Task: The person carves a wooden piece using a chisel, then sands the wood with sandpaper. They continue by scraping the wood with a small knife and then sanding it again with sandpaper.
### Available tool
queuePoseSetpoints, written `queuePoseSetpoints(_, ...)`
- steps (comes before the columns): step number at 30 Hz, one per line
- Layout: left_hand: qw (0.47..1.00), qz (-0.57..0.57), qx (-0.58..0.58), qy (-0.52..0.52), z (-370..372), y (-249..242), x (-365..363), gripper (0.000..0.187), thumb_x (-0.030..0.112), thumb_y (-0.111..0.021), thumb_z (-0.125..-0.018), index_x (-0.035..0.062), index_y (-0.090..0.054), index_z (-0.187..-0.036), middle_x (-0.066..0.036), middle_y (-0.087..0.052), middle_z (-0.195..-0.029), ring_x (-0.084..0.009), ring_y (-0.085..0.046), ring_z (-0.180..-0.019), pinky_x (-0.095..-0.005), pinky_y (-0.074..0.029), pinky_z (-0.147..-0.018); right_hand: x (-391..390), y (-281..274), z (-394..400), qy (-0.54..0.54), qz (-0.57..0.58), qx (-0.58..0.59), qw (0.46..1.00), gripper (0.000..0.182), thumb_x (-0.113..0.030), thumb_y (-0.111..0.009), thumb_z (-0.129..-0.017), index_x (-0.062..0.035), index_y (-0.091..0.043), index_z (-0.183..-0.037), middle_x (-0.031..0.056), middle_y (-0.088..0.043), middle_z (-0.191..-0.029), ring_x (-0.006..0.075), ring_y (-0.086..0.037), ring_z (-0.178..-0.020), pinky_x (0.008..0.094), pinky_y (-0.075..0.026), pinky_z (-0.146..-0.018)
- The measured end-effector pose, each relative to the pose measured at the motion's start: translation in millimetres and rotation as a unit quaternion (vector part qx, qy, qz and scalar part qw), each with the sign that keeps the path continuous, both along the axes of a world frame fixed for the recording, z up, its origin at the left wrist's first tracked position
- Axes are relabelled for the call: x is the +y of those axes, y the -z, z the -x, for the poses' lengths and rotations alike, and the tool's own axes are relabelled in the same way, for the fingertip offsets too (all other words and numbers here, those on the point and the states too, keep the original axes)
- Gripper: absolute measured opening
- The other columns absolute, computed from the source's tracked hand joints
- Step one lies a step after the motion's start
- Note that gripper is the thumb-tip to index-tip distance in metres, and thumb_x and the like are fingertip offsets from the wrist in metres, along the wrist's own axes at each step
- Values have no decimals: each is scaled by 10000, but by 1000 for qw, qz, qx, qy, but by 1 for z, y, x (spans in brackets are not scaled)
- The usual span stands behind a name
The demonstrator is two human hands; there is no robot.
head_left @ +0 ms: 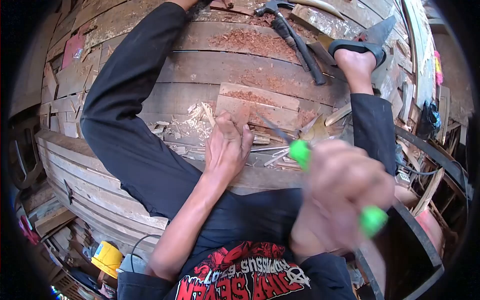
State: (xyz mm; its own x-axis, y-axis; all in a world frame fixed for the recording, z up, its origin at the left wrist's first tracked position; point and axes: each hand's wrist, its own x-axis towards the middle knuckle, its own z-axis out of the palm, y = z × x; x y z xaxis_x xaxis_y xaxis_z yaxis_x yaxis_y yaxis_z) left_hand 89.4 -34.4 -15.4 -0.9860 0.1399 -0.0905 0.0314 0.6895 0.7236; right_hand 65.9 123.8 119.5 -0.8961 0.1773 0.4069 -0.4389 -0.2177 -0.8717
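My left hand (pixel 226 145) rests low over the planks between my legs, its fingers curled around a thin strip of wood (pixel 208 114). The upper end of the strip sticks out beside the knuckles. Just beyond the fingers lies a short flat board (pixel 272 114) with reddish sawdust on it. My right hand (pixel 347 185) is raised at the right, blurred by motion, and closed around the bright green handle of a knife (pixel 300 152). Its narrow dark blade points up and left toward the board, apart from the strip. Pale shavings (pixel 195 117) lie left of my left hand.
A claw hammer (pixel 287 35) lies farther ahead, with a dark-handled tool (pixel 312 65) beside it. My sandalled foot (pixel 356 57) rests near a saw blade (pixel 382 32). Stacked planks (pixel 85 175) stand at the left, above a yellow container (pixel 106 258). Wood scraps lie at the right.
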Motion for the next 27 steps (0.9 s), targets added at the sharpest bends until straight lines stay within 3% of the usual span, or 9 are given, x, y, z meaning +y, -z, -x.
queuePoseSetpoints(4, 1000, 12, 11, 8, -7, 6, 4, 412, 170, -639, -980, -26, -339, -1181, -338, -584, -1094, -518, -646, -890, -586, -518, -717, -23, 91, -2, 32, -113, -57, 991, 283, -61, -705, -879, -114, -462, -745, 15, -511, -585, 130, -484, -470, 296, -348, -466)
queuePoseSetpoints(5, 998, 24, 54, 4, -12, 18, 1, 423, 171, -637, -980, -26, -329, -1192, -346, -585, -1110, -519, -649, -900, -587, -519, -716, -20, 88, -2, 54, -49, -60, 996, 289, -61, -707, -863, -107, -459, -723, 9, -516, -584, 136, -499, -476, 296, -367, -474)
queuePoseSetpoints(6, 996, 41, -74, -1, -2, -6, 1, 423, 160, -627, -981, -15, -299, -1182, -354, -579, -1123, -527, -649, -898, -597, -514, -709, -17, 65, -5, 71, 17, -72, 995, 295, -60, -710, -847, -101, -457, -701, 4, -522, -584, 142, -514, -482, 295, -386, -482)
queuePoseSetpoints(7, 997, 23, -68, -20, -6, 0, 0, 408, 157, -624, -982, -19, -309, -1171, -330, -575, -1083, -523, -640, -850, -598, -511, -709, -13, 40, -10, 93, 82, -91, 988, 301, -60, -712, -831, -94, -454, -680, -2, -527, -583, 148, -529, -487, 294, -405, -490)
queuePoseSetpoints(13, 997, -7, 36, 68, -1, -4, -2, 438, 121, -657, -951, 58, -289, -1180, -216, -506, -978, -472, -593, -853, -586, -494, -676, 32, -45, 11, -37, 8, 42, 998, 235, -129, -636, -919, -161, -436, -800, -51, -544, -596, 86, -484, -446, 280, -403, -503)
queuePoseSetpoints(15, 996, 7, -1, 91, 2, -13, 0, 490, 100, -677, -924, 85, -267, -1192, -205, -498, -998, -469, -589, -876, -581, -496, -679, 25, -37, 14, -31, 18, 46, 998, 232, -122, -636, -917, -164, -441, -798, -52, -536, -594, 91, -483, -444, 276, -402, -507)
queuePoseSetpoints(18, 996, -24, -16, 83, 4, -16, 6, 467, 111, -681, -912, 91, -300, -1182, -197, -495, -1021, -466, -594, -884, -580, -491, -688, -15, 52, 9, -16, 51, -26, 998, 305, 26, -672, -860, -124, -428, -755, -2, -471, -591, 157, -461, -452, 309, -369, -458)
queuePoseSetpoints(22, 996, -32, -51, 64, 7, -14, 5, 359, 144, -658, -939, 89, -373, -1149, -203, -492, -1016, -463, -598, -905, -582, -475, -684, -11, 36, 7, 33, -15, 34, 999, 314, 13, -672, -876, -120, -419, -744, 2, -474, -560, 143, -447, -413, 309, -399, -436)
queuePoseSetpoints(27, 997, -14, 1, 69, -1, -13, 8, 377, 118, -648, -961, 87, -327, -1156, -191, -490, -959, -444, -603, -857, -570, -466, -650, 18, -5, 15, -93, 38, 58, 993, 292, -32, -664, -904, -126, -436, -748, -43, -523, -566, 109, -448, -416, 340, -429, -448)
